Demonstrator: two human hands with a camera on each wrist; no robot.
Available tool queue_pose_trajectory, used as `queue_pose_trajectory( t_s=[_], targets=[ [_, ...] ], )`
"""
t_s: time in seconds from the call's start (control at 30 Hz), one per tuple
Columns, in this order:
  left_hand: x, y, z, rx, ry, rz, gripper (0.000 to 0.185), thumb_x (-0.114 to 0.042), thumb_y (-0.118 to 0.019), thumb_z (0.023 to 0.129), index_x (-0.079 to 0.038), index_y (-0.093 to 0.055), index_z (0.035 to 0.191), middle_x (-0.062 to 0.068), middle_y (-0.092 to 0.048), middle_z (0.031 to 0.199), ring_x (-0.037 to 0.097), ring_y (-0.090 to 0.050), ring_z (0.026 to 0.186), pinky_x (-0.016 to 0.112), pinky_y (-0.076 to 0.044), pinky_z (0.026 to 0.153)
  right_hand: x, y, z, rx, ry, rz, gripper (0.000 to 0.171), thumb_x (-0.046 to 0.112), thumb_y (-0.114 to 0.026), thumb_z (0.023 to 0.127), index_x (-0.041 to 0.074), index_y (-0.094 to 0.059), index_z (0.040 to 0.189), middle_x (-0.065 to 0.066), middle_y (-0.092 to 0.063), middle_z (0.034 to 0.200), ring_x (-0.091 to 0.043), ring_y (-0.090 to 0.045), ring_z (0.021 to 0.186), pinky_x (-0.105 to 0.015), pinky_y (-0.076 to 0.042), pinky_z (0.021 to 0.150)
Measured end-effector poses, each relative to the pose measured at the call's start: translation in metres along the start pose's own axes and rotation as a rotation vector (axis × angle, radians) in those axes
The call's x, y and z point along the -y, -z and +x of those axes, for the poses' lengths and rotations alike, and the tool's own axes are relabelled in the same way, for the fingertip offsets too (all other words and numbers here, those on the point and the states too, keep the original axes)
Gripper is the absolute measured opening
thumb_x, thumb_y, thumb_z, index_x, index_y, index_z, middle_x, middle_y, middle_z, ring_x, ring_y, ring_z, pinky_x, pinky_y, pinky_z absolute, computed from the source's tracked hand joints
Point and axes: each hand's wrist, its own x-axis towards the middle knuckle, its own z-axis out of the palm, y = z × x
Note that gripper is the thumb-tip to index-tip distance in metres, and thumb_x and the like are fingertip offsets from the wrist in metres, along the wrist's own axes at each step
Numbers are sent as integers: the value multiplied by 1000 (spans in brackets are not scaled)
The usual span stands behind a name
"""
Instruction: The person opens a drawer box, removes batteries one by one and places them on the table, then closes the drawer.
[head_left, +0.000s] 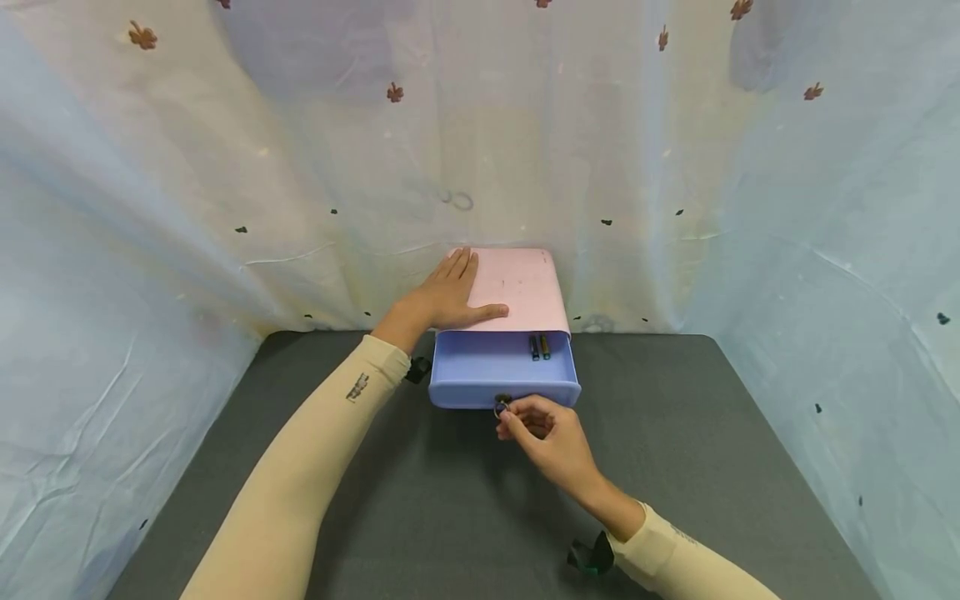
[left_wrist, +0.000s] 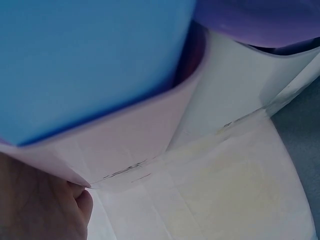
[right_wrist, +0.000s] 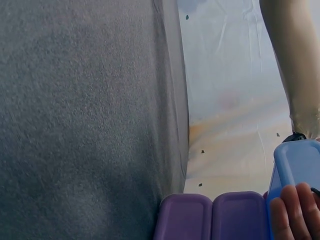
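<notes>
A small drawer box with a pink casing point(head_left: 521, 283) stands against the back curtain, its blue drawer point(head_left: 480, 393) pulled out toward me. Two batteries point(head_left: 540, 347) lie inside the drawer, at its back right. My left hand point(head_left: 450, 298) rests on the casing's top left, fingers straight and thumb out along the front edge. At the drawer's front, my right hand point(head_left: 547, 437) pinches a ring pull point(head_left: 501, 408) between thumb and forefinger. In the right wrist view, fingers point(right_wrist: 300, 212) show before the blue drawer front, partly cut off by the frame.
In the right wrist view, two purple drawer fronts point(right_wrist: 187, 217) sit beside the blue one. A dark grey cloth point(head_left: 450, 517) covers the table. Pale curtains point(head_left: 480, 150) with leaf marks hang behind and at both sides.
</notes>
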Motion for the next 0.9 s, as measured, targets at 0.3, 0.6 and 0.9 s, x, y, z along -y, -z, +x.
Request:
queue_pose_trajectory(
  t_s=[0.3, 0.6, 0.9],
  targets=[
    [0, 0, 0, 1, 6, -21, 125, -88, -43, 95, -2, 6, 171, 19, 13, 179, 30, 15, 165, 40, 6, 134, 2, -2, -9, -2, -6, 18, 8, 8, -74, 103, 0, -77, 103, -9, -81, 90, -24, -80, 81, -35, -67, 78],
    [1, -1, 0, 2, 5, -18, 125, -88, -42, 95, -2, 6, 171, 19, 13, 179, 31, 15, 166, 41, 5, 135, -1, -3, -15, 1, 37, 46, 10, 3, -73, 102, -7, -75, 102, -12, -80, 90, -26, -80, 80, -35, -66, 77],
    [1, -1, 1, -9, 1, -19, 124, -86, -45, 96, -1, 4, 171, 20, 12, 179, 31, 14, 166, 40, 5, 135, 1, -5, -22, 2, 38, 57, 8, 3, -73, 102, -5, -75, 102, -11, -80, 89, -24, -80, 79, -35, -66, 77]
  ],
)
